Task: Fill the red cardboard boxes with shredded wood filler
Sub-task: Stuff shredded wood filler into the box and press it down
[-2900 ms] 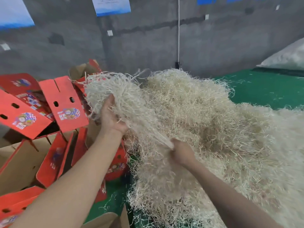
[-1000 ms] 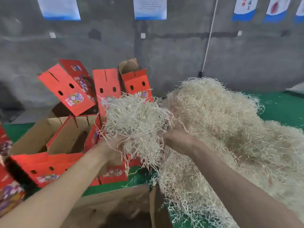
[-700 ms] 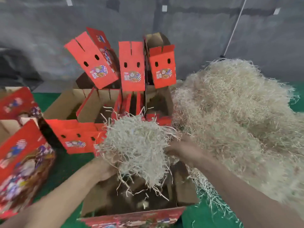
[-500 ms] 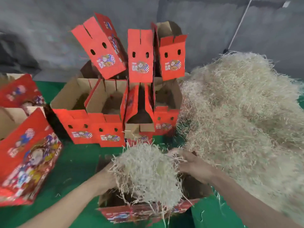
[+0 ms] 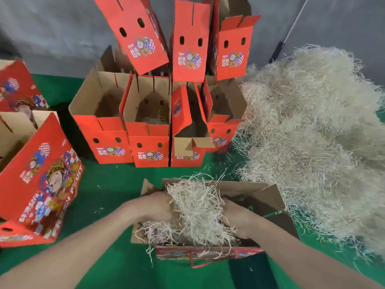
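An open red cardboard box [image 5: 268, 197] stands on the green floor right in front of me, brown inside. A clump of pale shredded wood filler [image 5: 198, 207] sits in its mouth, partly inside. My left hand [image 5: 154, 207] grips the clump's left side and my right hand [image 5: 235, 217] grips its right side, both hands down inside the box's opening. Loose strands hang over the box's near rim. The fingertips of both hands are hidden in the filler.
A large heap of shredded wood filler [image 5: 312, 132] fills the right side. Several open red boxes [image 5: 150, 151] with raised lids stand in a row behind. Another red box [image 5: 41, 180] lies tipped at the left. Green floor [image 5: 116, 184] lies between them; a grey wall stands behind.
Both hands tore a clump from the heap, carried it left and down, and lowered it into the near box. The view tilted downward.
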